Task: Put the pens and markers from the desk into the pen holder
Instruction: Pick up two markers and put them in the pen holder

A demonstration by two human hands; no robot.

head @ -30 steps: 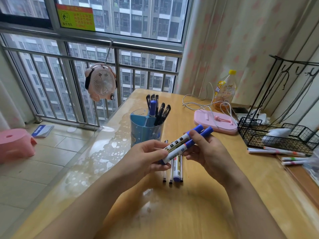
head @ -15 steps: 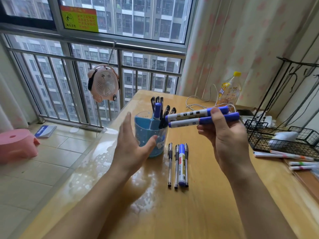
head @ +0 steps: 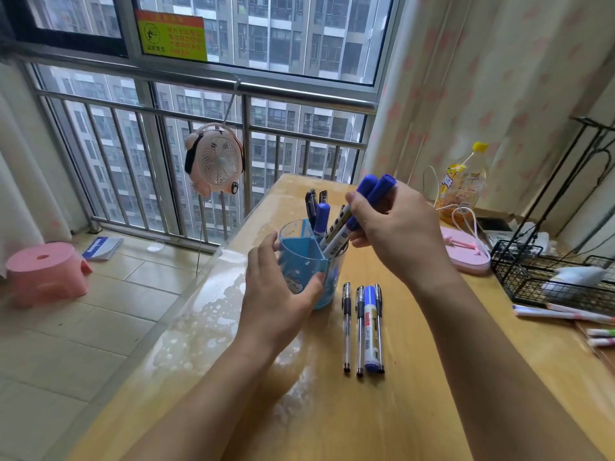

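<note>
- Blue plastic pen holder (head: 301, 261) stands upright on the wooden surface (head: 416, 410), at 12 o'clock from the row of loose pens.
- Left hand (head: 276, 294) wraps the holder's near wall; its fingers (head: 261, 257) curl around the left side and the thumb presses the front, closed on the holder.
- Right hand (head: 396, 231) sits at 2 o'clock from the holder, above its rim. Its fingers (head: 357, 202) are closed on 2 blue-capped markers (head: 352, 217).
- The 2 markers are held side by side and tilted, caps up toward 1 o'clock, lower ends inside the holder's right compartment.
- Inside the holder, 1 more blue-capped marker (head: 322, 217) and several dark pens (head: 312, 204) stand upright toward the far side.
- 3 clear pens (head: 346, 324) and 1 blue marker (head: 370, 327) lie in a parallel row on the surface at 5 o'clock from the holder, touching or just beside one another, apart from both hands.
- A black wire basket (head: 519, 277) sits at 3 o'clock from the holder, with a pink object (head: 466, 257) between them.
- More pens (head: 559, 312) lie at 6 o'clock from the basket, near the surface's right edge.
</note>
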